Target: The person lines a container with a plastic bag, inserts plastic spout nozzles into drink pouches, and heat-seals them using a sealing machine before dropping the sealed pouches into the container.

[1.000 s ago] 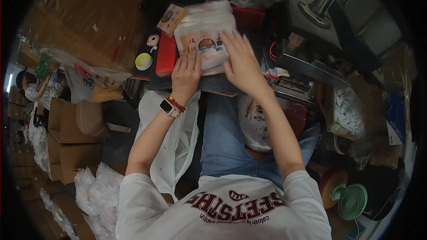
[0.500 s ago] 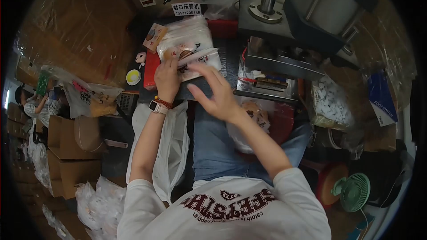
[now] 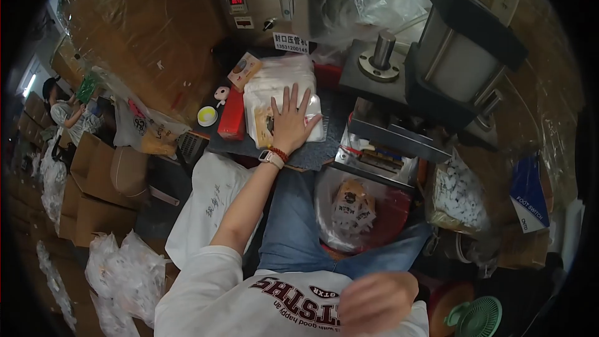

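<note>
My left hand (image 3: 291, 122) lies flat with spread fingers on a stack of printed clear plastic bags (image 3: 281, 73). Orange print shows on the top bag, partly covered by the palm. Drawn back in front of my chest, my right hand (image 3: 378, 304) is smeared by motion, and its fingers cannot be made out. Left of the stack stands a red box (image 3: 232, 117), with a small orange printed box (image 3: 244, 71) at the stack's far left corner. The press machine's metal jaws (image 3: 380, 150) are to the right of the bags.
A clear bag-lined red container (image 3: 394, 212) holding printed bags (image 3: 352, 209) sits between my legs. A white plastic bag (image 3: 215, 196) hangs at my left. A tub of white pieces (image 3: 460, 190) and a green fan (image 3: 477, 319) are on the right. Another person (image 3: 68, 112) works far left.
My left hand has gone from fingering a bag's edge to lying flat on the stack. My right hand has pulled back from the bags to my chest. The view has tilted upward.
</note>
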Motion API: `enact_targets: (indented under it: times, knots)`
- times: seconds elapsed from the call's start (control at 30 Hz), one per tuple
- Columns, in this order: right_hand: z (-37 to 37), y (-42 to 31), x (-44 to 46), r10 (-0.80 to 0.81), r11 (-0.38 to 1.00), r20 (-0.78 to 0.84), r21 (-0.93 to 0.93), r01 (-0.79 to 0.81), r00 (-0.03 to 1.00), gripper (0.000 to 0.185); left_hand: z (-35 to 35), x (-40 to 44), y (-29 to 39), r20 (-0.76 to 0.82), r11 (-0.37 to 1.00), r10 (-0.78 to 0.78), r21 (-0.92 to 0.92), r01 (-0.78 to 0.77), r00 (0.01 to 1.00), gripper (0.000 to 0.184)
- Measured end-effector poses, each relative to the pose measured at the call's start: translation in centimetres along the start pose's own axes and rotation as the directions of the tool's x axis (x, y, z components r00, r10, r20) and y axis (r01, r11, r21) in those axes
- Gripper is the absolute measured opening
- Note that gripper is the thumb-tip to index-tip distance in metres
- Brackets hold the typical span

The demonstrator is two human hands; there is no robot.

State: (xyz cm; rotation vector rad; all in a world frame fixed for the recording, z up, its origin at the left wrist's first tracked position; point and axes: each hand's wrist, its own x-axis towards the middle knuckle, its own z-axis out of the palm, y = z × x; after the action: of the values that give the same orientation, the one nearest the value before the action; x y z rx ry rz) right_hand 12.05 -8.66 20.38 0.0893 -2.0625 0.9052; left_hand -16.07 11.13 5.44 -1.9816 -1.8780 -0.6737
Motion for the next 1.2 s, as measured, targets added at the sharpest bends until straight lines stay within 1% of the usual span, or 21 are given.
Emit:
enact_targets:
  times: [0.03, 0.07, 0.1, 0.13, 0.2, 0.23, 0.27, 0.33, 0.37, 0.43, 0.53, 0.63, 0.77, 0.83, 0.87, 0.93, 0.97, 1.03, 1.1, 1.17, 1.2]
  knots:
    - [-0.7, 0.2, -1.1, 0.074, 0.992, 0.074, -0.106, -0.066, 0.995, 0.016, 0.2, 0.1, -0.1, -0.011, 1.000, -0.007, 0.002, 0.007, 1.000, 0.071]
    - [-1.8, 0.5, -3.0, 0.288, 0.870, -0.179, -0.360, -0.335, 0.941, 0.011, 0.3, -0.2, -0.1, -0.029, 0.999, 0.001, -0.036, -0.002, 1.000, 0.071]
    - [-3.5, 0.9, -5.1, 0.391, 0.622, -0.462, -0.505, -0.599, 0.796, 0.009, 0.3, -0.4, -0.1, -0.047, 0.997, 0.008, -0.074, -0.011, 0.999, 0.071]
    - [-5.8, 1.3, -7.2, 0.450, 0.443, -0.694, -0.373, -0.815, 0.563, 0.015, 0.1, -0.8, -0.1, -0.044, 0.997, -0.004, -0.076, 0.001, 0.999, 0.071]
    - [-11.0, 3.9, -10.6, 0.243, 0.284, -0.848, -0.402, -0.870, 0.471, 0.019, -1.0, -1.5, 0.1, -0.172, 0.996, -0.066, -0.072, 0.054, 0.983, 0.071]
    - [-12.9, 5.5, -13.1, 0.315, -0.018, -0.825, -0.500, -0.866, 0.469, 0.022, -2.9, -2.4, 1.2, -0.198, 0.994, -0.063, 0.080, 0.081, 0.978, 0.068]
    - [-13.9, 7.0, -14.9, 0.385, -0.309, -0.812, -0.561, -0.768, 0.438, 0.025, -4.4, -3.6, 2.2, -0.109, 0.996, -0.064, 0.050, 0.070, 0.992, 0.067]
    - [-14.0, 9.1, -14.7, 0.489, -0.316, -0.727, -0.663, -0.678, 0.483, 0.029, -4.9, -7.6, 3.0, 0.153, 1.000, -0.014, 0.029, 0.010, 0.988, 0.069]
    - [-14.1, 9.5, -14.4, 0.498, -0.325, -0.730, -0.658, -0.680, 0.468, 0.029, -5.5, -9.2, 3.4, 0.169, 1.000, -0.008, 0.022, 0.004, 0.986, 0.069]
    - [-13.9, 9.8, -14.1, 0.507, -0.213, -0.662, -0.717, -0.664, 0.552, 0.030, -6.8, -11.3, 3.7, 0.147, 0.989, 0.118, -0.104, -0.103, 0.982, 0.060]
    - [-13.6, 9.6, -14.3, 0.498, -0.296, -0.654, -0.746, -0.597, 0.570, 0.027, -7.2, -11.8, 3.0, -0.029, 0.975, 0.096, -0.200, -0.100, 0.995, 0.041]
    - [-14.2, 10.0, -15.3, 0.407, -0.151, -0.717, -0.664, -0.732, 0.567, 0.025, -7.7, -11.1, 3.1, 0.033, 0.955, 0.081, -0.288, -0.068, 0.996, 0.043]
    - [-12.7, 7.9, -12.8, 0.232, -0.146, -0.790, -0.605, -0.783, 0.568, 0.024, -7.8, -11.0, 2.8, 0.079, 0.935, 0.024, -0.355, 0.006, 0.997, 0.040]
    - [-10.6, 6.2, -11.1, 0.140, 0.121, -0.899, -0.400, -0.908, 0.414, 0.019, -8.7, -11.1, 3.7, 0.139, 0.866, -0.080, -0.480, 0.138, 0.987, 0.038]
    - [-9.1, 5.8, -10.8, 0.174, 0.362, -0.916, -0.283, -0.888, 0.362, 0.016, -9.3, -11.2, 4.3, 0.215, 0.766, -0.173, -0.583, 0.269, 0.961, 0.036]
    - [-5.0, 4.9, -8.7, 0.382, 0.716, -0.872, 0.069, -0.695, 0.307, 0.010, -9.9, -11.8, 5.8, 0.151, 0.714, -0.160, -0.665, 0.220, 0.976, 0.035]
    - [-2.9, 4.4, -6.9, 0.522, 0.785, -0.786, 0.292, -0.546, 0.330, 0.009, -10.2, -12.0, 6.6, 0.077, 0.658, -0.161, -0.735, 0.165, 0.984, 0.034]
    - [0.5, 5.1, -7.1, 0.713, 0.697, -0.563, 0.499, -0.516, 0.418, 0.014, -11.1, -11.9, 8.2, 0.019, 0.708, -0.092, -0.701, 0.079, 0.996, 0.034]
    - [2.1, 6.2, -7.8, 0.708, 0.699, -0.502, 0.396, -0.596, 0.497, 0.019, -12.2, -11.9, 9.3, -0.033, 0.752, -0.023, -0.659, -0.004, 0.999, 0.033]
    - [1.3, 4.8, -7.2, 0.776, 0.601, -0.490, 0.383, -0.702, 0.397, 0.022, -13.1, -11.6, 9.9, -0.079, 0.775, 0.037, -0.627, -0.079, 0.996, 0.034]
    - [0.4, 4.0, -6.2, 0.619, 0.669, -0.603, 0.068, -0.740, 0.504, 0.025, -13.5, -11.6, 10.0, -0.074, 0.773, 0.039, -0.630, -0.077, 0.996, 0.034]
